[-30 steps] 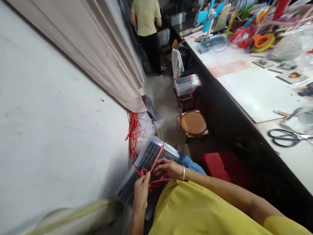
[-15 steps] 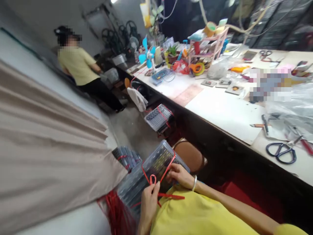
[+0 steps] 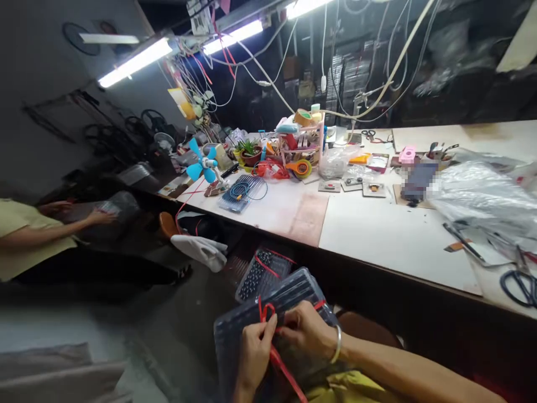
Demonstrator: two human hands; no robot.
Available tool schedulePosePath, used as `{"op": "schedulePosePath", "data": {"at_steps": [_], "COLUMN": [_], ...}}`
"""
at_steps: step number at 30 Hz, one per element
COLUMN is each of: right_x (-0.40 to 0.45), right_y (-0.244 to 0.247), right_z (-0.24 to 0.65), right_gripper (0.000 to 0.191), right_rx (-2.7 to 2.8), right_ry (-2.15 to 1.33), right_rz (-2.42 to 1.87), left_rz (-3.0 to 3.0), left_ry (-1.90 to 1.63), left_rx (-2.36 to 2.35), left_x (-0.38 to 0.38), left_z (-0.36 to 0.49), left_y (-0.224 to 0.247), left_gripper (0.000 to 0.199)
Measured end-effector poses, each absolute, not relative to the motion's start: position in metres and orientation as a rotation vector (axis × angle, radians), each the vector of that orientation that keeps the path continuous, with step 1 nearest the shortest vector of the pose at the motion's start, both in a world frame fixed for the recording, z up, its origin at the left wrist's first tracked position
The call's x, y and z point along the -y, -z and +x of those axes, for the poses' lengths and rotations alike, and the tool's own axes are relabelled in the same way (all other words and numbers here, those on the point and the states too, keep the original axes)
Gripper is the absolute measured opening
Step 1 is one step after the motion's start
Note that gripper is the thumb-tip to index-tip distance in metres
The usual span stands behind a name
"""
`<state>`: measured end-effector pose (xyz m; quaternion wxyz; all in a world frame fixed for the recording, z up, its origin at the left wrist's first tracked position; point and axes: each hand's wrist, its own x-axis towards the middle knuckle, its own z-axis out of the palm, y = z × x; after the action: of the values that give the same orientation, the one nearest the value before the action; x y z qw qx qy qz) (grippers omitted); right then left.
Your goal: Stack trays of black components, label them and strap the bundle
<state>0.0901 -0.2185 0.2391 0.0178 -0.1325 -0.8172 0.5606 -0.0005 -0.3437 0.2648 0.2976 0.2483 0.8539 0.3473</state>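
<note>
A stack of clear plastic trays with dark contents leans across my lap, bound with red strapping ribbon. My left hand pinches the ribbon between thumb and forefinger, and a small loop stands up above the fingertips. My right hand, with a silvery bangle at the wrist, lies over the trays. Its fingers are curled closed on the ribbon just right of the left fingertips. One ribbon tail hangs down toward the yellow clothing.
Beyond the trays sits another ribbon-tied tray bundle. The long white workbench carries scissors, a blue fan, tape rolls and plastic bags. A brown stool is under its edge. At left, another person handles a plastic-wrapped item.
My view has swung up and leftward. My right hand has come from the tray's side edge to the ribbon beside my left hand. The other person now has both arms stretched forward.
</note>
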Motion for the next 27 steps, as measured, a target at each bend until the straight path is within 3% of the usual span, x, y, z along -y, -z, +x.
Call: {"op": "schedulePosePath", "data": {"at_steps": [3,6,11,19,22,27], "right_x": [0.179,0.147,0.121,0.058,0.057,0.099], "right_y": [-0.281,-0.314,-0.301,-0.241,-0.253,-0.254], "right_z": [0.055,0.035,-0.008,-0.082,-0.068,0.035], "right_gripper": [0.036,0.037,0.031,0.025,0.04,0.039], "right_rx": [2.109,1.661,1.073,1.344,1.507,1.966], "right_ry": [-1.922,-2.096,-2.26,-1.783,-1.643,-1.328], "right_rz": [-0.804,-0.937,-1.006,-0.934,-0.951,-1.132], "left_rz": [1.14,1.429,1.697,2.045,2.143,2.062], "left_ry": [-0.881,-0.861,-0.859,-0.633,-0.564,-0.684], "left_rx": [-2.156,-2.018,-1.883,-1.659,-1.616,-1.848], "left_x": [0.272,0.199,0.098,-0.033,-0.03,0.026], "left_z": [-0.069,-0.115,-0.159,-0.188,-0.198,-0.205], "left_y": [-0.294,-0.308,-0.287,-0.253,-0.255,-0.264], "left_gripper": [0.056,0.06,0.063,0.059,0.044,0.025]}}
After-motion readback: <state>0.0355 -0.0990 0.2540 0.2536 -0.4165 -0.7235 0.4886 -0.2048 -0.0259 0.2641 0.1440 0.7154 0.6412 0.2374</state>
